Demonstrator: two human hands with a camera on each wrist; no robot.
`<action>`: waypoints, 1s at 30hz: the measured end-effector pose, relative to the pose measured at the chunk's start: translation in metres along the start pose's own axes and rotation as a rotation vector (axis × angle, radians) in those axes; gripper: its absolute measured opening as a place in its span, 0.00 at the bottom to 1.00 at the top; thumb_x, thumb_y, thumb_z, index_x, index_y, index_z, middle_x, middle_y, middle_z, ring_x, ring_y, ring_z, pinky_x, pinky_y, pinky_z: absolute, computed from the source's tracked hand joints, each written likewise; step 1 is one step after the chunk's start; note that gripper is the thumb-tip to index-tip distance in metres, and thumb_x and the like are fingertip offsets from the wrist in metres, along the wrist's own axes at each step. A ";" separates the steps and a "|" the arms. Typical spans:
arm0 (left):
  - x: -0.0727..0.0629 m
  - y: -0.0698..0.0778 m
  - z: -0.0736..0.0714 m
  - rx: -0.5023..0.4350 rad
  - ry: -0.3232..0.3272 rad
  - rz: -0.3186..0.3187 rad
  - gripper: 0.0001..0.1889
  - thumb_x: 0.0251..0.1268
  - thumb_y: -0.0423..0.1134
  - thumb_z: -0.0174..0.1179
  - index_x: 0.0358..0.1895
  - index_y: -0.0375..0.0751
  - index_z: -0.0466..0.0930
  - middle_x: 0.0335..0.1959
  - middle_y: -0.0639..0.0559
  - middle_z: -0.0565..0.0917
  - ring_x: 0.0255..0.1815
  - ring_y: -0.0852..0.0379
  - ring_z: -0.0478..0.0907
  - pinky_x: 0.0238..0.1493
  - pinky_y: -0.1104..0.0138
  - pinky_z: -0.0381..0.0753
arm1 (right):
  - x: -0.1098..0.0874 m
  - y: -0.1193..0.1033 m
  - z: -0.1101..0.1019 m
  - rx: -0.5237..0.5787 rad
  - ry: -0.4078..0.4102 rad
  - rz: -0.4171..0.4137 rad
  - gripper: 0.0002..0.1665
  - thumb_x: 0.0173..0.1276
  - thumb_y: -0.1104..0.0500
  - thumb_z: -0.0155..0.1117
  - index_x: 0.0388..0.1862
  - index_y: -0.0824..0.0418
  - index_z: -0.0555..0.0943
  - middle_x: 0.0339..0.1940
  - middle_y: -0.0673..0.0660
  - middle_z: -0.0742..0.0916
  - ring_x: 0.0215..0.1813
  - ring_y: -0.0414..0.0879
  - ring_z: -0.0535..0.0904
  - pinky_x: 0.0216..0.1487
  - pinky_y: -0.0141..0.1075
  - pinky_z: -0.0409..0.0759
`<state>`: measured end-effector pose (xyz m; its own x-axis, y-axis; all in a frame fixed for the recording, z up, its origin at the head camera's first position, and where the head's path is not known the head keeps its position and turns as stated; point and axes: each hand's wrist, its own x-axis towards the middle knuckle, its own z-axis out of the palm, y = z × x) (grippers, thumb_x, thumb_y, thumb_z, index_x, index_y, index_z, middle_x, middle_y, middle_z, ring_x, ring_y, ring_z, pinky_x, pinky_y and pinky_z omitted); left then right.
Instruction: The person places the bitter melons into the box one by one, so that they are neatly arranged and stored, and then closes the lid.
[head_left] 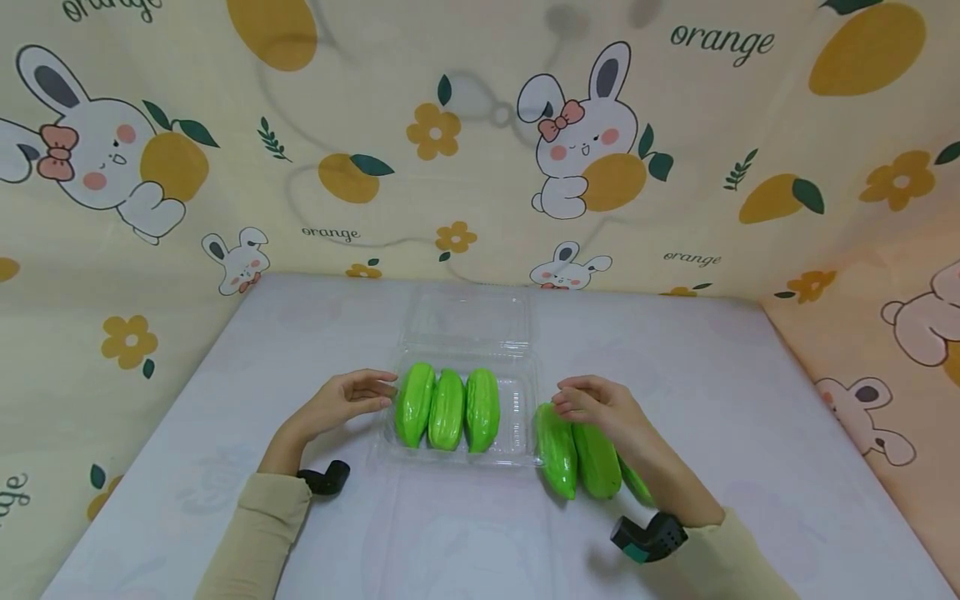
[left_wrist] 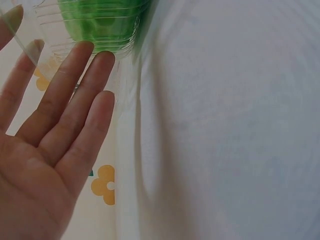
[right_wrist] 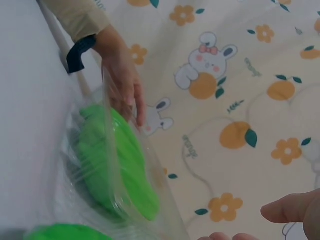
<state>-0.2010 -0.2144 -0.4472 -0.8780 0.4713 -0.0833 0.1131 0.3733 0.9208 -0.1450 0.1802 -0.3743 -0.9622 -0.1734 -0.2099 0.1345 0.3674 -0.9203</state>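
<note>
A clear plastic clamshell box (head_left: 517, 417) lies with its lid raised at the back. Three glossy green gourd-like vegetables (head_left: 447, 410) sit side by side in it, toward the left. My left hand (head_left: 347, 395) is at the box's left side, fingers extended and fingertips by the wall; the left wrist view shows the bare palm (left_wrist: 40, 170). To the right of the box, my right hand (head_left: 600, 407) hovers over more green vegetables (head_left: 557, 454), its fingers loosely bent. In the right wrist view, its thumb (right_wrist: 290, 209) and fingertips stand apart with nothing between them.
The table (head_left: 300, 325) has a pale cover. Behind it and along its sides hangs a cream cloth (head_left: 465, 83) printed with rabbits and oranges. Black wrist devices (head_left: 649, 537) are strapped to both forearms.
</note>
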 end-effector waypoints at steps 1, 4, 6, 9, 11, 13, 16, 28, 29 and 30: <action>0.000 0.000 0.000 0.000 0.000 0.000 0.26 0.67 0.41 0.61 0.64 0.34 0.70 0.57 0.33 0.80 0.53 0.61 0.80 0.51 0.76 0.77 | 0.000 0.001 -0.002 0.001 0.000 -0.001 0.24 0.76 0.55 0.51 0.61 0.73 0.70 0.51 0.68 0.84 0.47 0.42 0.84 0.53 0.32 0.83; 0.000 0.000 0.000 -0.003 -0.001 0.000 0.26 0.67 0.41 0.61 0.64 0.34 0.70 0.57 0.33 0.80 0.52 0.62 0.80 0.51 0.76 0.77 | 0.000 0.002 -0.006 0.018 0.004 0.008 0.25 0.76 0.54 0.52 0.61 0.73 0.70 0.49 0.64 0.85 0.46 0.40 0.84 0.53 0.32 0.83; 0.000 0.000 0.000 -0.006 -0.002 0.000 0.26 0.67 0.41 0.61 0.64 0.34 0.70 0.57 0.33 0.80 0.53 0.61 0.80 0.51 0.76 0.77 | 0.000 0.003 -0.010 0.019 0.006 0.003 0.27 0.75 0.54 0.53 0.61 0.74 0.69 0.46 0.60 0.86 0.45 0.38 0.83 0.52 0.32 0.83; 0.000 -0.001 0.000 -0.003 -0.001 0.000 0.26 0.67 0.41 0.61 0.64 0.34 0.70 0.57 0.33 0.81 0.53 0.59 0.80 0.52 0.76 0.77 | -0.001 0.006 -0.015 0.020 0.018 0.000 0.28 0.76 0.53 0.53 0.62 0.75 0.68 0.43 0.54 0.86 0.43 0.36 0.83 0.51 0.31 0.83; 0.000 -0.001 0.000 0.002 -0.001 0.001 0.26 0.67 0.41 0.61 0.64 0.35 0.70 0.57 0.34 0.81 0.54 0.56 0.80 0.52 0.76 0.77 | -0.001 0.007 -0.019 0.015 0.025 0.000 0.28 0.76 0.53 0.53 0.62 0.76 0.68 0.42 0.52 0.86 0.42 0.34 0.83 0.50 0.28 0.83; 0.000 -0.001 0.000 0.011 -0.001 0.000 0.25 0.67 0.41 0.61 0.64 0.35 0.71 0.57 0.34 0.81 0.56 0.52 0.80 0.52 0.76 0.77 | -0.002 0.009 -0.023 0.014 0.030 -0.002 0.28 0.76 0.54 0.53 0.61 0.76 0.68 0.42 0.52 0.86 0.42 0.33 0.83 0.50 0.27 0.82; 0.000 -0.001 0.000 0.018 0.000 0.000 0.25 0.67 0.42 0.60 0.64 0.35 0.71 0.57 0.34 0.81 0.57 0.47 0.80 0.52 0.75 0.77 | -0.002 0.011 -0.028 -0.014 0.031 -0.005 0.28 0.76 0.53 0.52 0.61 0.75 0.69 0.42 0.50 0.86 0.42 0.32 0.83 0.49 0.27 0.82; 0.001 -0.002 0.000 0.009 0.001 0.001 0.25 0.67 0.41 0.60 0.64 0.36 0.71 0.57 0.34 0.81 0.56 0.50 0.80 0.52 0.75 0.77 | -0.003 0.016 -0.043 -0.084 0.025 -0.027 0.26 0.77 0.56 0.50 0.62 0.77 0.68 0.51 0.67 0.84 0.42 0.30 0.82 0.50 0.32 0.84; 0.001 -0.002 0.000 0.009 0.001 0.001 0.25 0.67 0.41 0.60 0.64 0.36 0.71 0.57 0.34 0.81 0.56 0.50 0.80 0.52 0.75 0.77 | -0.003 0.017 -0.044 -0.089 0.027 -0.027 0.26 0.77 0.56 0.49 0.62 0.77 0.68 0.51 0.68 0.83 0.41 0.29 0.81 0.50 0.32 0.84; 0.001 -0.002 0.000 0.007 0.001 0.001 0.25 0.67 0.41 0.60 0.64 0.36 0.71 0.57 0.34 0.81 0.56 0.50 0.80 0.52 0.75 0.77 | -0.004 0.018 -0.046 -0.097 0.031 -0.028 0.26 0.77 0.56 0.49 0.62 0.77 0.68 0.52 0.69 0.83 0.41 0.29 0.81 0.50 0.32 0.84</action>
<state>-0.2019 -0.2150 -0.4494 -0.8783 0.4710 -0.0816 0.1177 0.3786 0.9180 -0.1499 0.2293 -0.3750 -0.9723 -0.1575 -0.1726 0.0849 0.4499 -0.8890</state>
